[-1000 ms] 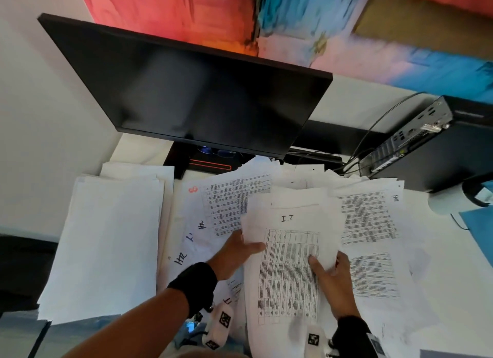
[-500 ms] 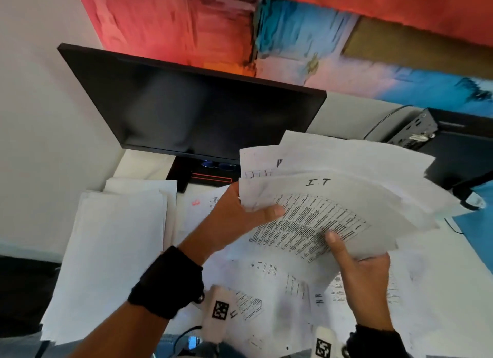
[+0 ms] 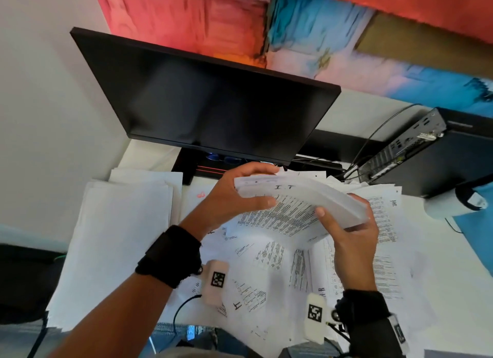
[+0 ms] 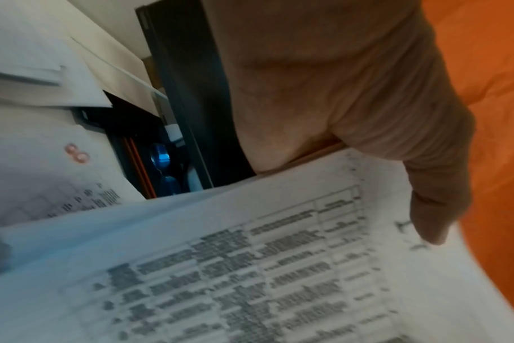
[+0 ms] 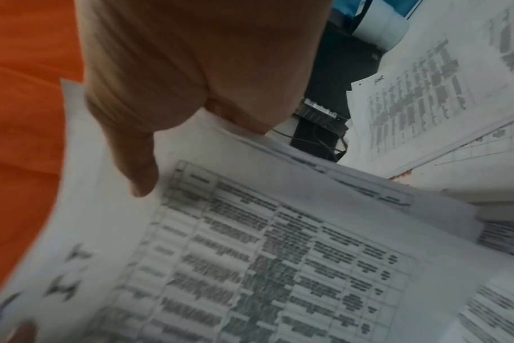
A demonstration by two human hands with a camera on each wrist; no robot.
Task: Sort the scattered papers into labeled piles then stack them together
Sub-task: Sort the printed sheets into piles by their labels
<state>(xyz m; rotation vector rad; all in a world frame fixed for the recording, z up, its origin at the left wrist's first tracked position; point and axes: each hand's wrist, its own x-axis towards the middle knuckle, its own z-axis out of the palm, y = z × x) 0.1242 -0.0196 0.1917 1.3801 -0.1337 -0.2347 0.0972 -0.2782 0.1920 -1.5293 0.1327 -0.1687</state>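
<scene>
A thick stack of printed papers (image 3: 298, 205) with "I.T" handwritten on its top sheet hangs tilted above the desk. My left hand (image 3: 266, 185) grips its left edge, thumb on top and fingers behind. My right hand (image 3: 341, 208) grips its lower right corner, thumb on the printed table. In the left wrist view my thumb (image 4: 426, 208) presses the top sheet (image 4: 250, 266) near the label. The right wrist view shows my right thumb (image 5: 132, 162) on the same sheet (image 5: 250, 255). Scattered printed papers (image 3: 272, 259) lie on the desk under the stack, some marked "IT" or "HR".
A pile of sheets lying blank side up (image 3: 120, 237) sits at the left of the desk. A dark monitor (image 3: 213, 104) stands behind the papers. A small black computer (image 3: 416, 149) with cables is at the back right, with a white roll (image 3: 448, 205) beside it.
Both hands have lifted the "I.T" papers off the desk. The sheets, fanned out half a second ago, are now drawn together into one tighter stack.
</scene>
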